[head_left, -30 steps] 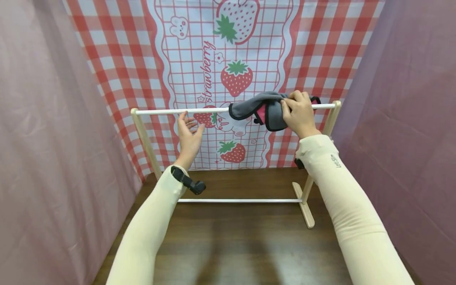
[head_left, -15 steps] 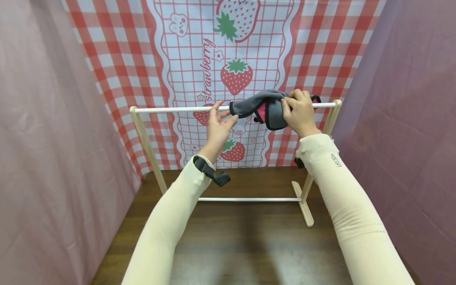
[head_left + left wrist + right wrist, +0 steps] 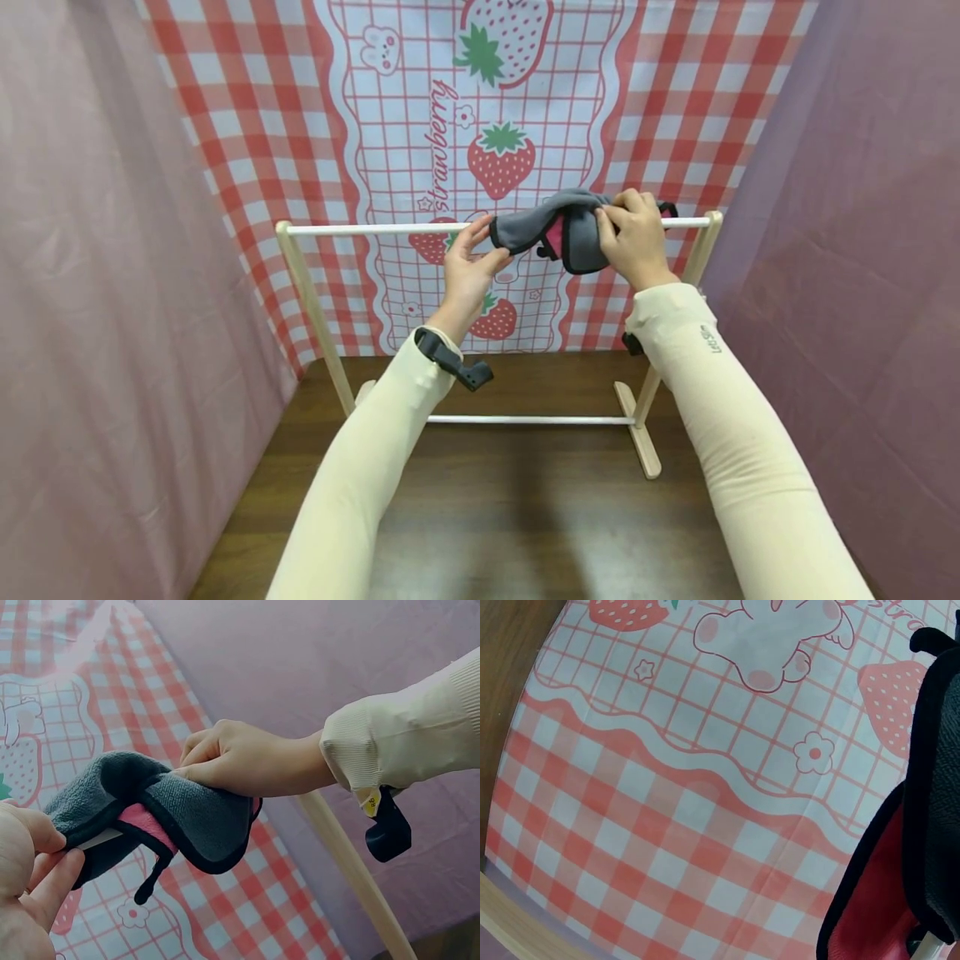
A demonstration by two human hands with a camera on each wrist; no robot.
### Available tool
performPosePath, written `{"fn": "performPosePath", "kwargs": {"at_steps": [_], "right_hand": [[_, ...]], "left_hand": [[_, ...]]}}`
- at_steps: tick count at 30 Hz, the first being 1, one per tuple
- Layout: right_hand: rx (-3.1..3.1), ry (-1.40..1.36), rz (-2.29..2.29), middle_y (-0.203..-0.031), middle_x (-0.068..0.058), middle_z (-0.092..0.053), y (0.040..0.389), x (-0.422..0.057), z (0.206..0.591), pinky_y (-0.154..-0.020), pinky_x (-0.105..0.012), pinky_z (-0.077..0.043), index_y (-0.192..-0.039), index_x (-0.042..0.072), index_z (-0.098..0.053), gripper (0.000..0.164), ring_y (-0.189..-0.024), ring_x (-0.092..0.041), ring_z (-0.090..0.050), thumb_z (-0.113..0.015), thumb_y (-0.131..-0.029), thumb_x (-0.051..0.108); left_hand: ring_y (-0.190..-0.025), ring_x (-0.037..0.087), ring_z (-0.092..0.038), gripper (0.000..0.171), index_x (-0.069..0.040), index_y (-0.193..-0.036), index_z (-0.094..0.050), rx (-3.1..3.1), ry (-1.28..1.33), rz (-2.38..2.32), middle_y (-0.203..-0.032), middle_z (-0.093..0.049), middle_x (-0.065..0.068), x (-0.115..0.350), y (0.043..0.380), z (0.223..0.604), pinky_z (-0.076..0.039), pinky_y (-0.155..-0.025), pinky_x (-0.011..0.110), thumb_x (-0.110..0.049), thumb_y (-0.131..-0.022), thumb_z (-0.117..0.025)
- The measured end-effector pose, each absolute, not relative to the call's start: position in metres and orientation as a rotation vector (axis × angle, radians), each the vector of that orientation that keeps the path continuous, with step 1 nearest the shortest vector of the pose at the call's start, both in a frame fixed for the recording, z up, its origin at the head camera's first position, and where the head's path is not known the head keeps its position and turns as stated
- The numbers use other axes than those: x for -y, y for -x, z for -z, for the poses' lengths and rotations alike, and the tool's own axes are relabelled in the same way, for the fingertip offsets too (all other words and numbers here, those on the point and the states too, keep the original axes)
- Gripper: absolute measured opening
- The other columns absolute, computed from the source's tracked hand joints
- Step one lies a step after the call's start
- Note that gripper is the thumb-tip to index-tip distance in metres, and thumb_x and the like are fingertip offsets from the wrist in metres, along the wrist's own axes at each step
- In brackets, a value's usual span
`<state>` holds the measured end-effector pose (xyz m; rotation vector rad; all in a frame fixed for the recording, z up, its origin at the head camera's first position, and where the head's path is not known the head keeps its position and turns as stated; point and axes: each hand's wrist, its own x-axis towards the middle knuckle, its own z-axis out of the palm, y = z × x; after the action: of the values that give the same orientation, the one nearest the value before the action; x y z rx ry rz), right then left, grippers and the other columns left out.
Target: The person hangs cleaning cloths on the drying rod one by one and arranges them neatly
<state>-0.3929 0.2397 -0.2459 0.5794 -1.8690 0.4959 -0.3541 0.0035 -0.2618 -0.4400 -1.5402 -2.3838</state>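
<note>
A grey towel-like cloth (image 3: pixel 532 227) with black edging and a pink layer lies bunched over the white top bar (image 3: pixel 375 229) of a small wooden rack. My left hand (image 3: pixel 467 275) pinches the cloth's left edge between thumb and fingers, right beside the bar. Farther right, my right hand (image 3: pixel 636 237) grips the upper part of the cloth from above. In the left wrist view a black loop (image 3: pixel 146 885) dangles from the cloth's front. The right wrist view catches only the dark cloth (image 3: pixel 941 825) and its pink side (image 3: pixel 874 907); the right hand is out of that frame.
Wooden posts (image 3: pixel 311 308) carry the bar, and a foot (image 3: pixel 639 442) shows on the brown table (image 3: pixel 465 492). A lower white rod (image 3: pixel 525 420) runs between the posts. Behind hangs a red-checked strawberry cloth (image 3: pixel 277 125), with pinkish curtains (image 3: pixel 112 292) on both sides.
My left hand has moved right along the bar to the cloth's left edge and taken hold of it. My right hand has stayed in place on the cloth.
</note>
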Motion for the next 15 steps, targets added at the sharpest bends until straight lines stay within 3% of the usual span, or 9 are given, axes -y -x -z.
{"fn": "performPosePath", "kwargs": {"at_steps": [5,15], "right_hand": [[1.917,-0.546,-0.527,-0.095,-0.028,-0.058,0.39,-0.239,0.244,-0.083,-0.057,-0.041,-0.091,-0.013,-0.072,0.023,-0.088,-0.048,-0.049,-0.063,-0.094,0.008],[2.037,-0.472,-0.61,-0.108,-0.028,-0.06,0.377,-0.243,0.234,-0.094,-0.058,-0.036,-0.106,-0.009,-0.073,0.025,-0.105,-0.048,-0.048,-0.064,-0.094,0.011]], "left_hand": [[-0.082,0.014,-0.068,0.056,0.001,-0.136,-0.058,1.562,0.434,2.371,-0.137,-0.05,0.018,-0.003,0.352,0.26,-0.057,-0.085,0.028,0.022,-0.084,-0.058],[-0.074,0.009,-0.067,0.056,0.002,-0.135,-0.058,1.555,0.445,2.387,-0.139,-0.05,0.016,-0.001,0.349,0.26,-0.057,-0.086,0.028,0.023,-0.083,-0.055]]}}
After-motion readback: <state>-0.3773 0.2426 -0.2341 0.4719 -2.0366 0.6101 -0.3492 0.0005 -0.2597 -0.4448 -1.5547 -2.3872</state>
